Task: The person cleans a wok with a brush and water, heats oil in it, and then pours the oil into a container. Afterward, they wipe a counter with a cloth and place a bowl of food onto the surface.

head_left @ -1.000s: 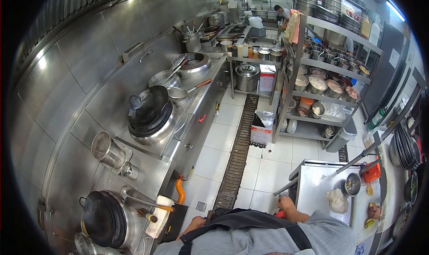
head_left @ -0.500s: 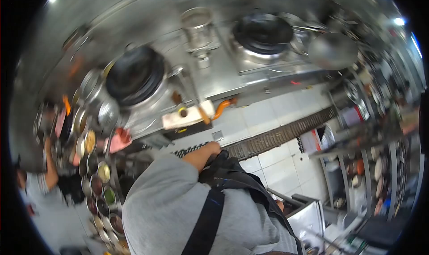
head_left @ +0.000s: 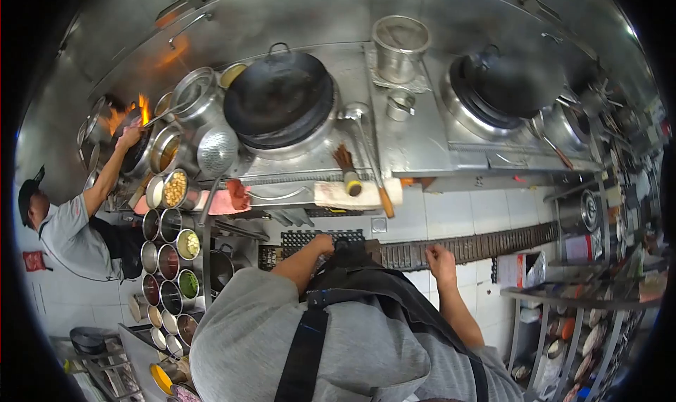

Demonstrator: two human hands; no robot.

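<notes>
My left hand (head_left: 324, 245) is closed in front of my waist, beside the front of the black apron (head_left: 359, 271). Its fingertips are turned out of sight, so whatever it may hold is hidden. Out to the right, my right hand (head_left: 441, 262) hangs over the floor by the drain grate (head_left: 473, 250), fingers curled in and nothing seen in them. Ahead on the stove edge lie a ladle (head_left: 372, 159) with a wooden handle, a bamboo brush (head_left: 346, 168) and a folded white cloth (head_left: 334, 194). A black wok (head_left: 279, 95) sits on the left burner.
At left, a co-worker (head_left: 77, 226) reaches over a flaming burner (head_left: 137, 116). Several ingredient pots (head_left: 169, 261) stand in rows on my left. Another wok (head_left: 514, 85) rests on the right burner. A metal shelf rack (head_left: 577, 310) stands at right.
The view has swung leftward and steadied. My right hand, mostly hidden by my body before, now shows out to the right. The left hand stays near the apron.
</notes>
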